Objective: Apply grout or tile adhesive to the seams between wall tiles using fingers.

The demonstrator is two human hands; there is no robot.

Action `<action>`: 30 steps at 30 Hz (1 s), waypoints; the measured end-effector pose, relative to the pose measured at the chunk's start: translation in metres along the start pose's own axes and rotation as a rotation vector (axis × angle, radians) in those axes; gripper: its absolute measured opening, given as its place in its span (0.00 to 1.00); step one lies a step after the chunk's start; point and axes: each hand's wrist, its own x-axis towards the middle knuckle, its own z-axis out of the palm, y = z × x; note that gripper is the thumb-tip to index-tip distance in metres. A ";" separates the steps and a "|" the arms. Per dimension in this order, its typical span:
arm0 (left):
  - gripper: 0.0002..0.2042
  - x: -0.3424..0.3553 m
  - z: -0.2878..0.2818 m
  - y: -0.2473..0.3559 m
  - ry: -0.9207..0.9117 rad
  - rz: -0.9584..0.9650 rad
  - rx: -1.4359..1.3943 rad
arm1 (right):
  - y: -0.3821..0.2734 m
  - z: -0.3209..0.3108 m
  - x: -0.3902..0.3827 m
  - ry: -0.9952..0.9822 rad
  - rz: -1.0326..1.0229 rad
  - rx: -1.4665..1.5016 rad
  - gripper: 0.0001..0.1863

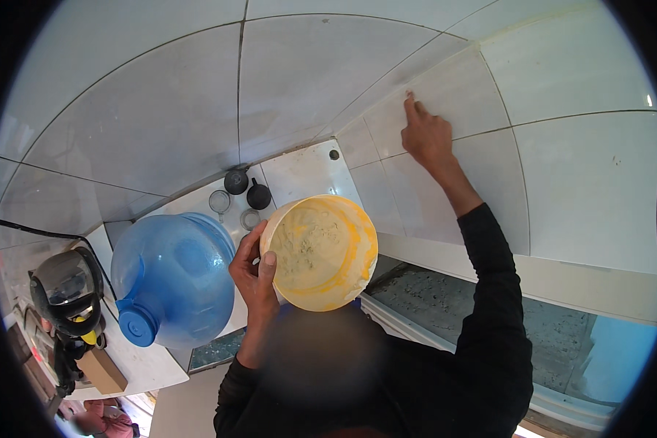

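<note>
My left hand (255, 278) grips the rim of a yellow plastic bucket (369, 244), thumb outside and fingers along its left side. The bucket tilts toward me, and a pale off-white paste (310, 241) coats its inside. My right arm reaches up to the tiled wall at the right. There my right hand (427, 136) touches the joint near the inner corner with an outstretched index finger, its other fingers partly curled. A whitish smear seems to sit at that fingertip. Nothing else shows in this hand.
On the white counter (308, 173) left of the bucket lies a big blue water bottle (190, 277). Small dark and clear round containers (258, 194) stand behind it. Farther left are a glass-bodied kettle (67, 281) and a brown box (102, 371). Another person (109, 420) appears at the lower left.
</note>
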 end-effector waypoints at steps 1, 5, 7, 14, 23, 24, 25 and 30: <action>0.36 0.001 -0.001 0.001 -0.003 0.003 0.008 | -0.003 0.020 -0.003 0.001 0.005 0.007 0.40; 0.36 0.001 0.004 0.005 0.022 0.014 0.010 | 0.000 0.098 -0.042 -0.124 -0.165 0.174 0.35; 0.35 0.005 0.007 0.001 0.049 0.052 0.017 | -0.005 0.095 -0.068 -0.023 -0.220 0.504 0.34; 0.30 0.020 0.014 -0.007 0.073 -0.059 -0.064 | -0.054 -0.070 -0.188 -0.027 -0.267 1.128 0.35; 0.23 0.026 0.030 -0.006 0.012 -0.106 -0.084 | -0.033 -0.058 -0.262 0.225 -0.485 0.814 0.39; 0.22 0.025 0.028 -0.010 0.066 -0.094 -0.051 | -0.028 -0.050 -0.268 0.200 -0.522 0.745 0.38; 0.21 0.027 0.026 -0.011 0.123 -0.083 -0.018 | -0.022 -0.044 -0.273 0.175 -0.558 0.676 0.37; 0.24 0.024 0.020 0.013 0.109 0.095 0.004 | -0.010 -0.032 -0.277 0.093 -0.404 0.637 0.29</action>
